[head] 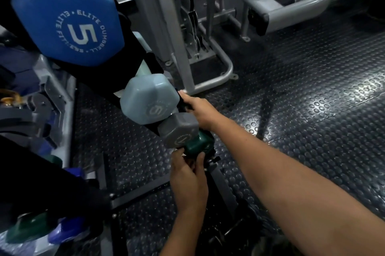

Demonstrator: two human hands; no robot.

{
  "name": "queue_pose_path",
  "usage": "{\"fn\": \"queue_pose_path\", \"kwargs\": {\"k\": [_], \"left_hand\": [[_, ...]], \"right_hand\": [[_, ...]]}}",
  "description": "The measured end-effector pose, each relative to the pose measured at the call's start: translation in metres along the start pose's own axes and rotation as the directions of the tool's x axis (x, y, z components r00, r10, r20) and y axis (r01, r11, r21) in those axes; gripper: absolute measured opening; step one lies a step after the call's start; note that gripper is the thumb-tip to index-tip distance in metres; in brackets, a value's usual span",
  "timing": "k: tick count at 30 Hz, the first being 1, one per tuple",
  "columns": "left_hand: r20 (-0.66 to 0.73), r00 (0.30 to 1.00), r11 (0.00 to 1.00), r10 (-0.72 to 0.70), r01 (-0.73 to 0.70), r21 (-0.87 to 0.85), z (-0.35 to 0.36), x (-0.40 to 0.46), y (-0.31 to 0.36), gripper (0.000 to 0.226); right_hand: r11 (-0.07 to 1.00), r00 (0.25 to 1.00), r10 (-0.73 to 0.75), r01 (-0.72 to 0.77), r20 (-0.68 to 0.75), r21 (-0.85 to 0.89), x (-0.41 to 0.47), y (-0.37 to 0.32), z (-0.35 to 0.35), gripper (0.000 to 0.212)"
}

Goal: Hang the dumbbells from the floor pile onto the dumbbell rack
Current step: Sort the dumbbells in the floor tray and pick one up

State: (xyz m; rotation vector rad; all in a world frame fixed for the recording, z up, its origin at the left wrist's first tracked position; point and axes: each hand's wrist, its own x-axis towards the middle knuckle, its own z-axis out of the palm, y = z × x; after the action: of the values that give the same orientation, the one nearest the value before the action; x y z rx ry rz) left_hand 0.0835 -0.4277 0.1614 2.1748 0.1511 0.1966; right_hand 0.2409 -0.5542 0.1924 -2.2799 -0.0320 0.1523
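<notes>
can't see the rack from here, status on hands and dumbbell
Left hand grips green dumbbell at rack bottom. Right hand holds rack. Grey dumbbell directly above.

Free room: studded rubber floor (302,93), right and far right, open from the near edge to the machines.
Obstacles, left: dumbbell rack (133,68), its blue dumbbell (66,16), pale blue dumbbell (149,99), grey dumbbell (179,130) and green dumbbell (198,144) stacked close, little gap between heads.
Obstacles, far: grey machine frame (166,26); curved grey machine arm (291,3).
Obstacles, near centre: rack base bars (141,191) across the floor.
</notes>
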Motion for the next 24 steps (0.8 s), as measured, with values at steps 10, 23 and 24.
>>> {"fn": "queue_pose_path", "kwargs": {"k": [10,23,24], "left_hand": [[0.246,0.969,0.835,0.02,-0.151,0.53,-0.033,0.003,0.015,0.069],[0.404,0.914,0.702,-0.036,-0.265,0.661,-0.053,0.005,0.022,0.072],[0.41,0.912,0.705,-0.033,-0.269,0.656,-0.055,0.005,0.021,0.072]], "right_hand": [[0.992,0.999,0.03,-0.032,0.018,0.123,-0.003,0.005,0.003,0.061],[0.998,0.998,0.057,-0.058,0.03,0.026,-0.03,0.009,0.0,0.068],[0.997,0.997,0.076,-0.076,0.004,0.012,-0.036,0.007,-0.003,0.064]]}}
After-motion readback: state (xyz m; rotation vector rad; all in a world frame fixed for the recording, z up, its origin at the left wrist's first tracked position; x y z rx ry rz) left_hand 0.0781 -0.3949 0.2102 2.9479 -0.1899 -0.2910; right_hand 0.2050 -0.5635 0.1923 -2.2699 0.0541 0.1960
